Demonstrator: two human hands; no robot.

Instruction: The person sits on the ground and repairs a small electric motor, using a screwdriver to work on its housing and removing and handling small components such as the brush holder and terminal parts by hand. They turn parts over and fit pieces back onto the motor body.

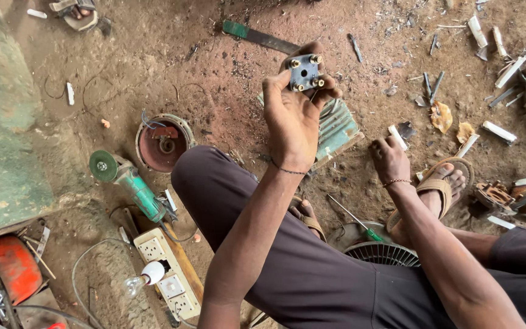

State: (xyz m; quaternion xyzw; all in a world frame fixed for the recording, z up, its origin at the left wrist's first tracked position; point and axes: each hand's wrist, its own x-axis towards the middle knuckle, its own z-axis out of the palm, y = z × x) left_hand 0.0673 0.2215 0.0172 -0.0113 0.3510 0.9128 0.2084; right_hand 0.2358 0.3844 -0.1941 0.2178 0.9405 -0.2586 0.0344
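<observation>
Terminal block [305, 73] is pinched at its edges by the left hand [293, 116], raised above the dirt floor [214, 79]; the right hand [389, 159], fingers curled empty, rests low. A loosened pinch could drop it into the debris.

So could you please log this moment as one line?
left hand: holds terminal block up | right hand: on ground, fingers by white piece | grinder at left
</observation>
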